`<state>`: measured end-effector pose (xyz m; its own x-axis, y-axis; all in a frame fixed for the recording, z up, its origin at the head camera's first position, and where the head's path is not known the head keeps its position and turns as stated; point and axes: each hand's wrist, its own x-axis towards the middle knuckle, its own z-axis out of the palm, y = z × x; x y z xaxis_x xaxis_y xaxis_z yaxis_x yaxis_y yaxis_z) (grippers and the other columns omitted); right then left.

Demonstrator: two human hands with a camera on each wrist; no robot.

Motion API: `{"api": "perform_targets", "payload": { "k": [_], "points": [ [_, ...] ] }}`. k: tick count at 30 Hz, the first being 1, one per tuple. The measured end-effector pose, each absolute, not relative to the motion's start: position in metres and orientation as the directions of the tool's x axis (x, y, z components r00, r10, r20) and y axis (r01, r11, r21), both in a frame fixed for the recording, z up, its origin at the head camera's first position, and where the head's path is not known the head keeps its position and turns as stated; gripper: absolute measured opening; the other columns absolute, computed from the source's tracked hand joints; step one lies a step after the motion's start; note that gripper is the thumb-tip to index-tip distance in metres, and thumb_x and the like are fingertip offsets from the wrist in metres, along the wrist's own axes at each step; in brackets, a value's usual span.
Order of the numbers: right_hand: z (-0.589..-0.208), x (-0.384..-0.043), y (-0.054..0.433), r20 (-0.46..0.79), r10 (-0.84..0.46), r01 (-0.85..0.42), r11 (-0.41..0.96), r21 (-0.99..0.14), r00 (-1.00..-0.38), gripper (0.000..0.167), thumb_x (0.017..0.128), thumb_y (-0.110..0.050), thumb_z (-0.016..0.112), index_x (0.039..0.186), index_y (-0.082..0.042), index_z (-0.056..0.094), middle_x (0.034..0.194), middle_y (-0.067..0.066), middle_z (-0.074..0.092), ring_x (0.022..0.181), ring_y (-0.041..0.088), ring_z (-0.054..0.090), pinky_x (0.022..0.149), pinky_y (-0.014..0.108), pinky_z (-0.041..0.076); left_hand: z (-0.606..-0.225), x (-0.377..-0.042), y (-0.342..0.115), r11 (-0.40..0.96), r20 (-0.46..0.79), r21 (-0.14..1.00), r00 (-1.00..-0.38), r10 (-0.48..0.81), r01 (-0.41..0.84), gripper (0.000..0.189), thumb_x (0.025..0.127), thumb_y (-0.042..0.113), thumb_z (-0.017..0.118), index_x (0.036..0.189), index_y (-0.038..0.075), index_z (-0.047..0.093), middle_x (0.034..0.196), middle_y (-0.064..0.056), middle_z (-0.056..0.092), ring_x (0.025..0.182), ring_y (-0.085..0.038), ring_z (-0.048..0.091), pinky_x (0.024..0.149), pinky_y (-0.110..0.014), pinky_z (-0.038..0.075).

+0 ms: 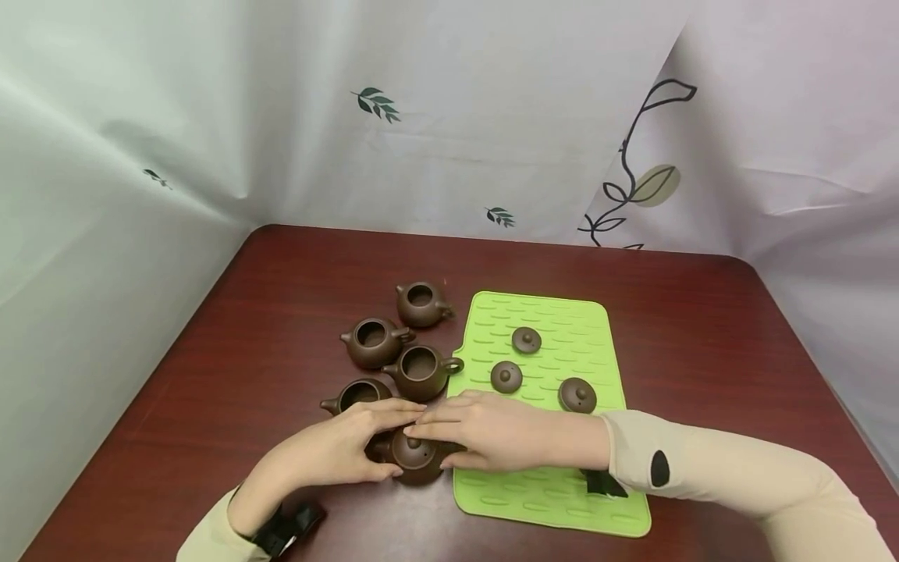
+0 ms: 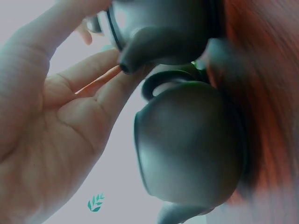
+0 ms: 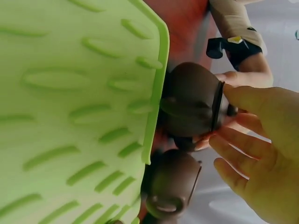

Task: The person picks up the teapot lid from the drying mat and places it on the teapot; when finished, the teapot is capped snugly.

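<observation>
One pot (image 1: 417, 474), on desk (image 1: 232, 343), gripped from left by left hand (image 1: 342, 445), lid (image 1: 411, 454) pinched from right by right hand (image 1: 495, 432).

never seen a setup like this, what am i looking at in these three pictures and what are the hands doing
There is no robot: these are a person's bare left hand and right hand. The widest picture is taken from the head, looking forward and down; the other two are taken from the left and right wrists, so things there look turned sideways. On the red-brown table stand four lidless pots and one lidded pot, beside a green mat where three lids show. Both hands are around the lidded pot, at its lid; whether they grip it I cannot tell.
</observation>
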<state>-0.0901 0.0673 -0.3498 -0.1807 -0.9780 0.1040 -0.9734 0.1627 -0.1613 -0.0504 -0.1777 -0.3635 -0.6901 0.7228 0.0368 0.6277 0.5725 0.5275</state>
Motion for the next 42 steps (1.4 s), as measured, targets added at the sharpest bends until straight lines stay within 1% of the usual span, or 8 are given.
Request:
{"api": "perform_targets", "payload": {
  "k": [5, 10, 13, 18, 22, 27, 33, 42],
  "points": [
    [-0.353, -0.093, 0.080, 0.135, -0.972, -0.961, 0.161, -0.226, -0.194, 0.050, 0.091, -0.031, 0.061, 0.137, -0.017, 0.048, 0.131, -0.002, 0.055, 0.118, 0.012, 0.051, 0.101, 0.027, 0.039, -0.358, -0.052, -0.190, 0.500, 0.151, 0.572, -0.683, 0.715, 0.650, 0.050, 0.078, 0.018, 0.075, 0.125, 0.016, 0.060, 0.128, 0.000, 0.056, 0.117, -0.014, 0.053, 0.091, -0.033, 0.047],
    [-0.359, -0.097, 0.096, 0.174, -0.960, -0.946, 0.168, -0.277, -0.221, 0.043, 0.090, -0.028, 0.062, 0.131, -0.016, 0.053, 0.126, -0.002, 0.058, 0.115, 0.010, 0.053, 0.099, 0.027, 0.041, -0.353, -0.057, -0.212, 0.448, 0.260, 0.659, -0.742, 0.617, 0.604, 0.035, 0.077, 0.015, 0.077, 0.110, 0.021, 0.066, 0.123, -0.001, 0.059, 0.112, -0.012, 0.056, 0.080, -0.026, 0.050],
    [-0.361, -0.098, 0.106, 0.186, -0.954, -0.943, 0.177, -0.281, -0.234, 0.039, 0.091, -0.028, 0.062, 0.127, -0.015, 0.057, 0.124, -0.001, 0.059, 0.115, 0.011, 0.054, 0.097, 0.028, 0.043, -0.356, -0.062, -0.226, 0.472, 0.251, 0.678, -0.781, 0.572, 0.563, 0.037, 0.077, 0.017, 0.078, 0.112, 0.019, 0.065, 0.124, -0.001, 0.058, 0.111, -0.010, 0.054, 0.072, -0.020, 0.048],
    [-0.363, -0.097, 0.120, 0.189, -0.943, -0.932, 0.210, -0.296, -0.273, 0.036, 0.091, -0.029, 0.060, 0.125, -0.017, 0.058, 0.124, -0.002, 0.060, 0.116, 0.013, 0.053, 0.097, 0.032, 0.043, -0.365, -0.068, -0.240, 0.553, 0.194, 0.646, -0.814, 0.548, 0.526, 0.050, 0.077, 0.026, 0.078, 0.123, 0.018, 0.060, 0.124, 0.006, 0.058, 0.115, -0.007, 0.052, 0.092, -0.013, 0.037],
    [-0.366, -0.095, 0.130, 0.207, -0.934, -0.924, 0.219, -0.312, -0.291, 0.036, 0.090, -0.028, 0.063, 0.124, -0.017, 0.059, 0.123, -0.002, 0.060, 0.116, 0.014, 0.053, 0.096, 0.033, 0.044, -0.371, -0.070, -0.243, 0.590, 0.128, 0.640, -0.826, 0.549, 0.492, 0.054, 0.077, 0.031, 0.077, 0.125, 0.019, 0.058, 0.125, 0.010, 0.057, 0.116, -0.006, 0.051, 0.093, -0.021, 0.042],
    [-0.365, -0.095, 0.146, 0.232, -0.921, -0.916, 0.229, -0.329, -0.314, 0.034, 0.089, -0.025, 0.064, 0.121, -0.014, 0.060, 0.121, -0.005, 0.061, 0.112, 0.013, 0.055, 0.093, 0.032, 0.047, -0.374, -0.072, -0.243, 0.593, 0.099, 0.637, -0.815, 0.571, 0.493, 0.052, 0.075, 0.017, 0.078, 0.123, 0.021, 0.058, 0.125, 0.010, 0.057, 0.116, -0.008, 0.052, 0.090, -0.033, 0.046],
    [-0.365, -0.093, 0.170, 0.258, -0.881, -0.880, 0.284, -0.382, -0.396, 0.035, 0.086, -0.021, 0.068, 0.120, -0.013, 0.061, 0.117, -0.006, 0.062, 0.108, 0.011, 0.057, 0.088, 0.033, 0.048, -0.374, -0.074, -0.243, 0.576, 0.061, 0.680, -0.818, 0.572, 0.454, 0.055, 0.075, 0.012, 0.077, 0.124, 0.021, 0.055, 0.124, 0.011, 0.057, 0.115, -0.008, 0.052, 0.092, -0.029, 0.045],
    [-0.376, -0.085, 0.208, 0.253, -0.815, -0.794, 0.353, -0.495, -0.521, 0.044, 0.075, -0.018, 0.078, 0.116, -0.013, 0.064, 0.114, -0.007, 0.063, 0.104, 0.009, 0.058, 0.089, 0.010, 0.041, -0.376, -0.074, -0.244, 0.579, 0.058, 0.684, -0.825, 0.563, 0.443, 0.056, 0.076, 0.025, 0.078, 0.126, 0.020, 0.055, 0.124, 0.011, 0.057, 0.116, -0.008, 0.052, 0.094, -0.025, 0.044]
  ]
}}
